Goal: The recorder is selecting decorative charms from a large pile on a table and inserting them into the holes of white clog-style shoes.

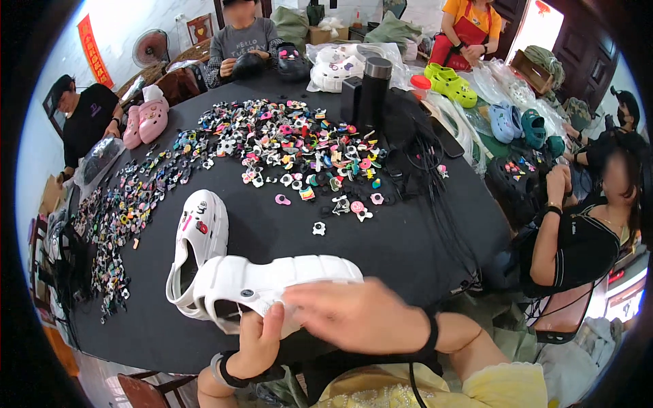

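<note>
A white clog (272,280) lies on its side at the near edge of the round black table (408,238). My left hand (257,340) grips its lower edge from below, thumb up against the sole. My right hand (354,314) lies flat across the clog's near end, slightly blurred; whether it holds anything is not visible. A second white clog (199,238) stands just behind to the left, with a few small charms fitted on its top. A wide scatter of small colourful shoe charms (292,149) covers the middle and left of the table.
A black flask (374,83), black cables (428,170), pink clogs (146,119), and green clogs (452,85) and blue clogs (507,122) sit at the far side. Several people sit around the table; one person's arm (551,231) is close on the right.
</note>
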